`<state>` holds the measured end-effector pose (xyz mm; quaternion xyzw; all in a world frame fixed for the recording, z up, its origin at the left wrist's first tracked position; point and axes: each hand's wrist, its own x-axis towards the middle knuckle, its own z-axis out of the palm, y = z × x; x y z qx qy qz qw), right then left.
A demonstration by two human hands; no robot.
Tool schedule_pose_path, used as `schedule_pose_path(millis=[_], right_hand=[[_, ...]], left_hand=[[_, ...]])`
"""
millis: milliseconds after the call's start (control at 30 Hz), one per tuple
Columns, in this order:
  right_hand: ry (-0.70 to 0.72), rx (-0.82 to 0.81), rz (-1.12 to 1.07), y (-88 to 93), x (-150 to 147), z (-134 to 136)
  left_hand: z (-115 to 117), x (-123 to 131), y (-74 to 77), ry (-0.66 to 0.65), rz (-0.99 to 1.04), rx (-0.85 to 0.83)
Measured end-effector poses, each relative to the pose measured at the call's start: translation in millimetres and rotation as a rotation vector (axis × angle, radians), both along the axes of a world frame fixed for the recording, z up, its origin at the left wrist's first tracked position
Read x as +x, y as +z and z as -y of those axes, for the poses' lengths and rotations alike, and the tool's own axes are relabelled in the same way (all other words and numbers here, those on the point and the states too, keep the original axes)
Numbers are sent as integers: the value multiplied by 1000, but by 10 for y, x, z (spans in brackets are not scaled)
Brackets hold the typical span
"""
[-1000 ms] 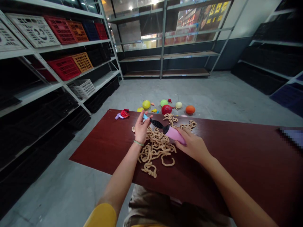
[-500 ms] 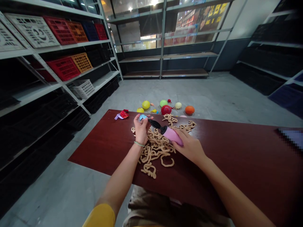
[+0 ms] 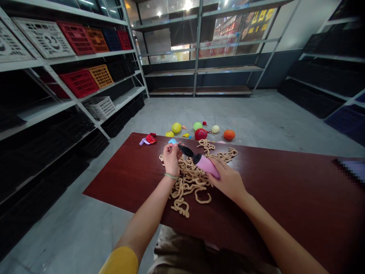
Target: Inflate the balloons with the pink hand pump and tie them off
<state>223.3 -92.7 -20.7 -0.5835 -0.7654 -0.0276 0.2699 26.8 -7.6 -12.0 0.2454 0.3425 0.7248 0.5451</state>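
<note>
My left hand (image 3: 171,160) pinches a small light-blue balloon (image 3: 172,141) by its neck, at the tip of a balloon pump. The pump (image 3: 207,166) has a pink body and a black, tapering nozzle that points to the upper left. My right hand (image 3: 228,182) is wrapped round the pink body from the right. Below both hands, a tangle of tan, curly strands (image 3: 189,177) lies on the dark red table (image 3: 119,175). My left fingers partly hide where balloon and nozzle meet.
Crumpled red and purple balloons (image 3: 148,139) lie at the table's far left. Beyond it, inflated balloons, including a red one (image 3: 201,134) and an orange one (image 3: 229,134), rest on the floor. Shelves with crates (image 3: 78,82) stand left. A blurred-out object (image 3: 353,167) lies at the right edge.
The blue balloon sits slightly lower and less of it shows above my left fingers. My left hand has shifted a little to the right; my right hand keeps its hold on the pump.
</note>
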Motion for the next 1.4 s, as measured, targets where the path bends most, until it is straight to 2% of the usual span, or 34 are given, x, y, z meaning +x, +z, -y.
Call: schedule_pose_path(millis=[100, 267, 667, 933, 1267, 1400], right_hand=[[3, -7, 1, 2, -8, 4], [13, -29, 4, 10, -13, 11], [28, -26, 26, 21, 2, 10], [22, -11, 21, -3, 7, 2], [39, -26, -33, 14, 1, 3], [53, -61, -57, 8, -28, 11]], left_hand=[[15, -1, 1, -66, -11, -21], [36, -19, 26, -174, 69, 77], [-30, -28, -25, -130, 113, 30], [-7, -10, -5, -94, -1, 21], [18, 37, -54, -169, -119, 26], [38, 52, -12, -206, -69, 40]])
